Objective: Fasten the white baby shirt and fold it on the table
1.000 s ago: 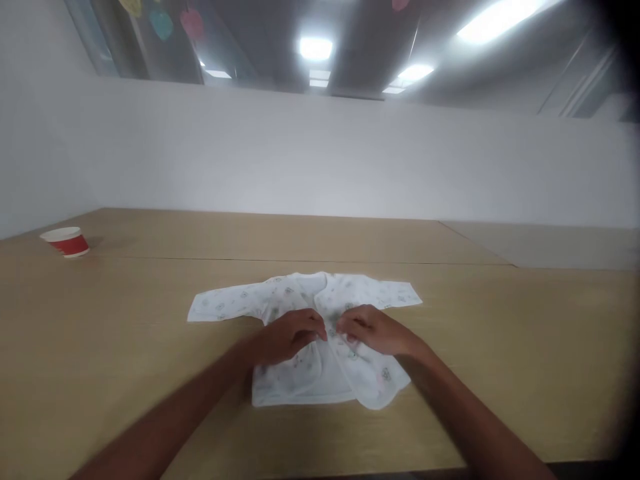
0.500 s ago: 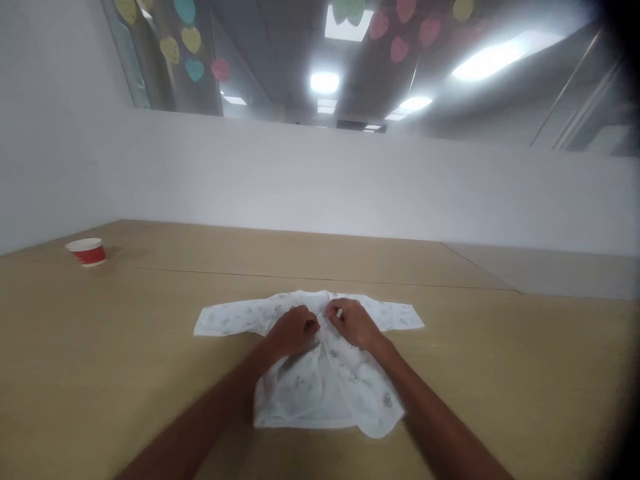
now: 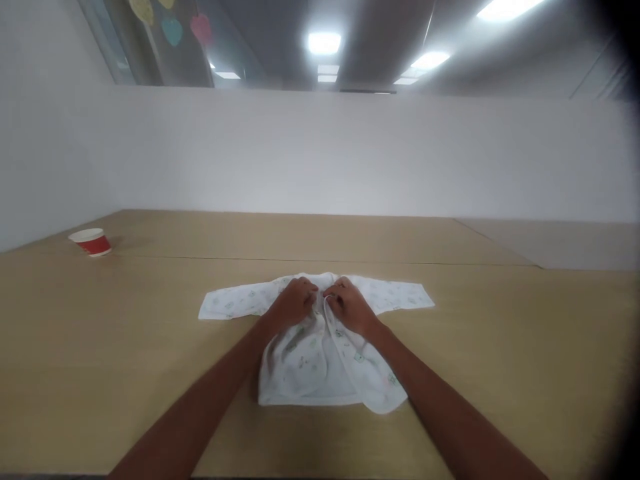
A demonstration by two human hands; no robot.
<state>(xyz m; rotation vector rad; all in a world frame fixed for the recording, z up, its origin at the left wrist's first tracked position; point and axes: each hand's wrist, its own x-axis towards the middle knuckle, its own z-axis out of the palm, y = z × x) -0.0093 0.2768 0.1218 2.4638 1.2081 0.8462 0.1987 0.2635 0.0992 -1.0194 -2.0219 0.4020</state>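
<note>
Shirt (image 3: 303,363) on tabletop (image 3: 500,347), front open; L hand (image 3: 299,301) + R hand (image 3: 351,308) pinching edges nr neck. Closing step, I'd guess; next needs edges aligned.

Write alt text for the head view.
A person's left hand and right hand pinch the open front of a small white shirt near its neck. The shirt lies on a tan table, sleeves spread, with a red and white cup farther back at left.
</note>
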